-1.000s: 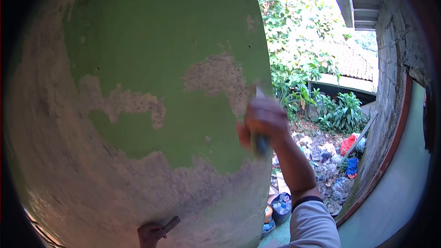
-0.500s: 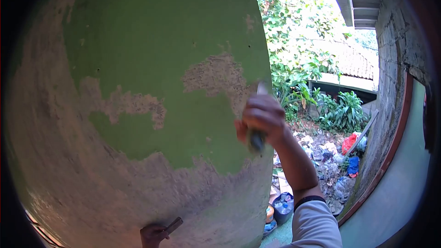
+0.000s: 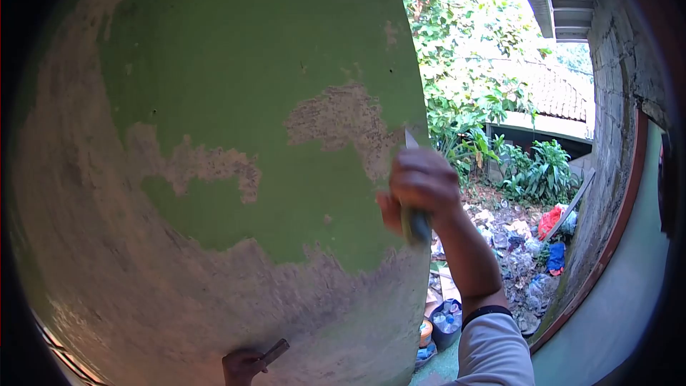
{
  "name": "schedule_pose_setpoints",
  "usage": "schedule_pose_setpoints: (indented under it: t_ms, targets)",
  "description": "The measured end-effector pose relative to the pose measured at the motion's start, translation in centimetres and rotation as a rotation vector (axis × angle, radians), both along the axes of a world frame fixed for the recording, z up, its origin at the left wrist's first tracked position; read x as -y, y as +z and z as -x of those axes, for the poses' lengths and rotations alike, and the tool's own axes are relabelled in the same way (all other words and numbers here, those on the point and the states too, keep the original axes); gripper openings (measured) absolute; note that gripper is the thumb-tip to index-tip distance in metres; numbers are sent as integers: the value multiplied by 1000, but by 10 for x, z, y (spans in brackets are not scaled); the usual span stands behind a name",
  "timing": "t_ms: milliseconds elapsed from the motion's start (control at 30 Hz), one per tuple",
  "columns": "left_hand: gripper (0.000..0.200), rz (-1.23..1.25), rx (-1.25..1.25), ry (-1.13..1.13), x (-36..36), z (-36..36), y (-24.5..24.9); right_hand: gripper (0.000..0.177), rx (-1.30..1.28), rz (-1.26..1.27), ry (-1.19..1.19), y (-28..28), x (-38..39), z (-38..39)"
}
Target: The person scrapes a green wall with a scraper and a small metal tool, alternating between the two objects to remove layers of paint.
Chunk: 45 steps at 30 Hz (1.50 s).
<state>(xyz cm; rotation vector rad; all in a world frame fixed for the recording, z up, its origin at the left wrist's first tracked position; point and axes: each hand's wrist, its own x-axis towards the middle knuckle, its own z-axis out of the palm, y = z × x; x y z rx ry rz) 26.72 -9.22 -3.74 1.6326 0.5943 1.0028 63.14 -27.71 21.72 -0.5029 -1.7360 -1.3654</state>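
Observation:
My right hand (image 3: 426, 184) is closed around a scraper, its thin blade (image 3: 410, 139) pointing up beside the right edge of the green wall (image 3: 200, 50). The scraper's handle (image 3: 414, 227) sticks out below the fist, slightly blurred. Left of the blade, a rough patch of bare plaster (image 3: 339, 118) shows where paint is gone. Low on the wall, my left hand (image 3: 241, 366) grips a short, flat, greyish-brown bar (image 3: 276, 350), whose exact kind I cannot tell. That hand rests close against the stripped lower part of the wall.
Past the wall's right edge stands a dark bucket (image 3: 447, 317) with plastic bottles in it. Litter (image 3: 518, 243) covers the ground outside, with leafy plants (image 3: 547, 169) behind. A block wall (image 3: 611, 93) and a reddish-brown frame (image 3: 623, 239) border the right side.
My right hand has shifted slightly right with the scraper, and its blade shows more clearly. My left hand keeps its place with the bar. The whole view has moved slightly.

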Motion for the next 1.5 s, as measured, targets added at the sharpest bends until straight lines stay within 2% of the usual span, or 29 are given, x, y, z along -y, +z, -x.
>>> schedule_pose_setpoints:
  t_ms: [33, 100, 167, 233, 300, 367, 433, 500, 567, 633, 700, 767, 833, 900, 967, 1033, 1233, 1300, 1333, 1367, 1433, 1500]
  targets:
    - [15, 13, 27, -5, 1, 0, 0, 17, -37, 61, -111, 2, -2, -7]
    - [14, 1, 29, 2, 4, -2, 2, 17, -38, 32, -131, 4, -3, -4]
    - [14, -13, 36, 15, 5, -2, 5, 19, 0, -81, 77, -1, 0, 9]
    - [14, -34, -16, 22, 5, -3, 7, 18, 67, -43, 105, -1, 0, 9]
    - [14, -19, -19, 21, 4, -1, 4, 15, -21, 6, -66, 3, -7, -7]
    - [14, -11, 1, 24, 2, -2, 3, 16, -22, 21, -79, 6, -5, -7]
    - [15, -12, -24, 38, 1, -1, 1, 19, -12, -87, 129, 3, -1, 3]
    - [15, 0, 4, 28, 0, -3, -1, 20, 10, -45, 149, 4, 1, 1]
    - [15, 16, 9, 14, 1, 1, -3, 20, -33, -34, -56, 9, -6, -17]
    - [15, 6, 16, 11, -1, 0, -3, 20, -46, -61, -61, 8, -1, -12]
    - [15, 3, 51, 5, -1, 0, -4, 20, -12, -94, 98, -1, 10, 5]
    - [15, 5, 73, -8, -1, -1, -5, 20, 19, -60, 114, 0, 12, 8]
    - [14, -36, -19, 19, -1, 0, -2, 20, -80, -57, -87, 5, -1, -20]
    - [14, -26, 7, 27, 3, -2, 1, 19, -131, -64, -113, 6, 3, -31]
    - [14, -9, 51, 50, 5, -5, 2, 18, -78, -165, 4, -2, 11, -24]
    - [14, -56, -60, 44, 5, -3, 6, 17, 45, -66, 105, -10, 19, 0]
    - [15, -13, 18, 25, 0, -1, -3, 18, -69, -69, -106, 0, 4, -22]
    - [14, -10, 28, 29, 2, -3, -1, 18, 7, -96, 42, -6, 7, -6]
    - [14, -5, 29, 33, 3, -3, -1, 18, 102, -20, 155, -9, 6, 6]
    - [14, -7, 24, 30, 4, -4, 0, 18, 96, -23, 152, -8, 4, 8]
    - [15, -39, -20, 36, 5, -3, 3, 19, 61, 19, -53, -2, 4, 4]
    - [15, -47, -37, 26, 5, -3, 5, 19, -123, -12, -51, 6, -2, -19]
